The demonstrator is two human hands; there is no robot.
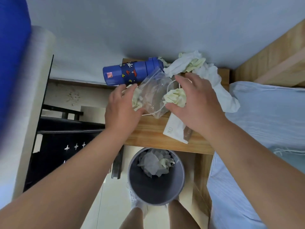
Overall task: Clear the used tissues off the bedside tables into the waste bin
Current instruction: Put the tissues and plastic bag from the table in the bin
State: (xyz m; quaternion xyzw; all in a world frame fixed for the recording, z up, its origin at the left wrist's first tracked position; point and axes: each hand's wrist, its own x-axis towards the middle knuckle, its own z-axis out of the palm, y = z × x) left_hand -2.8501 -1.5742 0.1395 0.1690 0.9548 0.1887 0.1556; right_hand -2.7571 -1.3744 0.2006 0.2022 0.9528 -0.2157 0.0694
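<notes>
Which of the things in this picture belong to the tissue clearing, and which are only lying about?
Belong to the job: crumpled tissues, bedside table, waste bin.
Only lying about: blue bottle, clear plastic bag, white packet, pillow.

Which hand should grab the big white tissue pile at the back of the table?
Right. The white tissue pile lies at the back right, just beyond the right hand. The left hand is farther away, beside the blue bottle.
</notes>
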